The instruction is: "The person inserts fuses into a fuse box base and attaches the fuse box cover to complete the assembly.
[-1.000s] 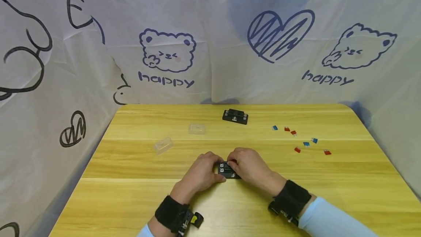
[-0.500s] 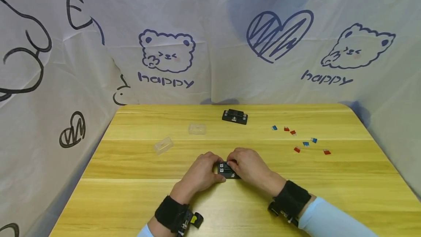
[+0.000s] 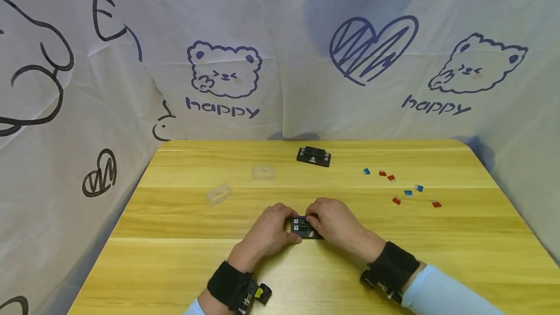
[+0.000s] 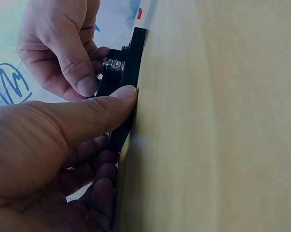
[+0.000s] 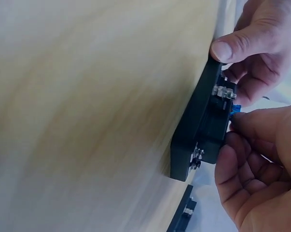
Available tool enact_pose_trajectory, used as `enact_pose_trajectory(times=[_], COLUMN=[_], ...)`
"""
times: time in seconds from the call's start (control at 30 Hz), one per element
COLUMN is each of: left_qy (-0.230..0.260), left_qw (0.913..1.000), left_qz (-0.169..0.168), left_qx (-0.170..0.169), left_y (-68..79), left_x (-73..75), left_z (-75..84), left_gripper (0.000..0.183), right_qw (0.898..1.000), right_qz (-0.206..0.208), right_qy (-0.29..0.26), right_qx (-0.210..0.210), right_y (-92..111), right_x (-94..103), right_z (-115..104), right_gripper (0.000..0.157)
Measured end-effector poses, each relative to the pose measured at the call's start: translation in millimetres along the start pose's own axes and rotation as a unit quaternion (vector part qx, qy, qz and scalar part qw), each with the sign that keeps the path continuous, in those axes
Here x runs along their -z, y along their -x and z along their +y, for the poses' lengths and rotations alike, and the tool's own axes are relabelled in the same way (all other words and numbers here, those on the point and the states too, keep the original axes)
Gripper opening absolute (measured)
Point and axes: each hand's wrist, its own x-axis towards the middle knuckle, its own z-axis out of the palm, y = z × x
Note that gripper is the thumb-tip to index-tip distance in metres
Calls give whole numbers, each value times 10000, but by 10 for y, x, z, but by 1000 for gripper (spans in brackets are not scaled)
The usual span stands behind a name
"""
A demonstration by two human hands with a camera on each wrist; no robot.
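Note:
A black fuse block (image 3: 302, 233) with metal screw terminals lies flat on the table in front of me. My left hand (image 3: 269, 230) grips its left end, thumb on the near edge and fingers at the far side; the left wrist view shows the thumb pressed along the block's side. Over the block's raised middle, my right hand (image 3: 339, 222) pinches a small blue blade fuse (image 5: 236, 109), seen at the fingertips in the right wrist view. In the head view the fingers hide the fuse and the block's right part.
A second black fuse block (image 3: 313, 157) stands near the table's back edge. Two clear plastic covers (image 3: 263, 173) lie at the back left. Several loose red and blue blade fuses, among them a red fuse (image 3: 396, 201), are scattered at the right. White cloth (image 3: 297, 86) hangs behind.
My right hand has shifted slightly to the right over the block. The left hand keeps its grip, and the whole head view has moved a little.

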Motion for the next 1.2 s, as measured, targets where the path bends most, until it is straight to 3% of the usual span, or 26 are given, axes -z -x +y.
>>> enact_pose_trajectory(times=[0.2,0.43,0.77,1.2], left_qy=[6,47,-37,-55], left_qw=[10000,10000,9999,9999], left_qz=[18,53,78,87], left_qx=[-2,65,100,91], left_y=[3,8,-4,-1], left_x=[-4,-18,-46,-39], left_z=[9,10,-3,-11], left_gripper=[47,49,51,52], right_qw=[9965,9872,9824,9721], right_qz=[79,281,392,-29], right_qy=[-482,-847,-546,-222], right_qx=[-684,-1323,-1744,-2333], right_y=[10,-19,-48,-221], right_x=[159,400,579,549], right_z=[130,600,1253,1580], right_gripper=[5,11,19,39])
